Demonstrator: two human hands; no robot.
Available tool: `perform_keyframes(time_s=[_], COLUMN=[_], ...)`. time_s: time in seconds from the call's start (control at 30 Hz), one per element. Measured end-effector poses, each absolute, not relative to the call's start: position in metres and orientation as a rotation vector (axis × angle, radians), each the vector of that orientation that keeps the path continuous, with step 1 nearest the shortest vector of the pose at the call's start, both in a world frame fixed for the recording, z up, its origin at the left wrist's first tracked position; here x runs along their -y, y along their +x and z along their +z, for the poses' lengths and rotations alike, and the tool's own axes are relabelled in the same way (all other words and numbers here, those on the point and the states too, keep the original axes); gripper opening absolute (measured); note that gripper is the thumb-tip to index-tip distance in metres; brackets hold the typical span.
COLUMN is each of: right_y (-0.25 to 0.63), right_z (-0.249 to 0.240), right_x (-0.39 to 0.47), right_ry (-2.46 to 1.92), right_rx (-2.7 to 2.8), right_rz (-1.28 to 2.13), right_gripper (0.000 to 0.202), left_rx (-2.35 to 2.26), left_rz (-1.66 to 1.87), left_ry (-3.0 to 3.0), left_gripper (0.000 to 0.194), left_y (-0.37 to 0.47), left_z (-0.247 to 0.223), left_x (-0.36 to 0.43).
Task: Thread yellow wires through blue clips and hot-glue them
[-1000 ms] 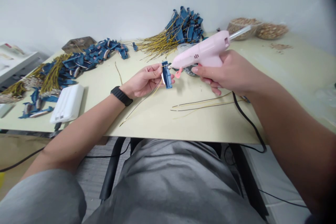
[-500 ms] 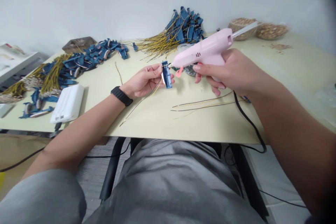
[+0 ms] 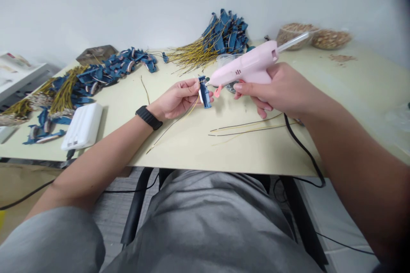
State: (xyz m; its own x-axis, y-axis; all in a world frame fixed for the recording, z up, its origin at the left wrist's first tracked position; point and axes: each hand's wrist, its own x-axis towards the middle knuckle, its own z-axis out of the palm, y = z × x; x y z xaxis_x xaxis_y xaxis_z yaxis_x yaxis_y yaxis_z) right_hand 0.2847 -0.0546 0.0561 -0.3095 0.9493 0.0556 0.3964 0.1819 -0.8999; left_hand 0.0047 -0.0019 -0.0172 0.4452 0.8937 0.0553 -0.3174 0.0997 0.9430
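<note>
Near the middle of the table, my left hand (image 3: pixel 181 99) pinches a small blue plastic piece (image 3: pixel 204 92) upright between thumb and fingers. Thin black and yellow wires (image 3: pixel 173 123) trail from it toward the table's front edge. My right hand (image 3: pixel 272 89) is wrapped round the handle of a pink glue gun (image 3: pixel 245 66), whose orange-pink trigger hangs below the body. The gun's nozzle is at the upper right side of the blue piece; whether they touch is too small to tell. A clear glue stick (image 3: pixel 293 42) sticks out of the gun's back.
A bundle of blue pieces with yellow wires (image 3: pixel 226 32) lies at the back. More blue pieces (image 3: pixel 112 68) and a white power bank (image 3: pixel 82 126) are at left. Loose wires (image 3: pixel 246 130) lie in front of my right hand. Filled bowls (image 3: pixel 331 38) stand back right; a black cable (image 3: pixel 303 147) hangs over the edge.
The back of the glue gun has dipped slightly and moved a little left with my right hand. The blue piece in my left hand has shifted very slightly right.
</note>
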Motion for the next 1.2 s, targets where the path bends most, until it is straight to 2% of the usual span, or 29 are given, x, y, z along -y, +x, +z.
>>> perform_keyframes(time_s=[0.17,0.47,0.8,0.97,1.1,1.2], right_y=[0.287,0.283,0.292,0.292,0.289,0.282], right_z=[0.053,0.055,0.047,0.048,0.051,0.049], right_x=[0.052,0.051,0.045,0.04,0.044,0.045], right_ry=[-1.307,-1.399,-1.32,-1.216,-1.191,-1.227], right_rx=[1.82,1.851,1.843,1.677,1.521,1.461], right_rz=[1.056,0.981,1.164,1.285,1.241,1.213], right_gripper=[0.034,0.031,0.037,0.029,0.023,0.017], left_rx=[-0.608,-0.65,-0.634,-0.667,-0.729,-0.731], left_rz=[0.967,0.941,0.99,1.006,1.068,1.154], left_ry=[1.13,1.071,1.107,1.148,1.124,1.109], left_gripper=[0.019,0.017,0.014,0.012,0.011,0.017], left_y=[0.004,0.003,0.003,0.0,-0.006,-0.015], left_z=[-0.021,-0.023,-0.023,-0.02,-0.015,-0.007], left_x=[0.001,0.001,-0.002,-0.004,-0.009,-0.014])
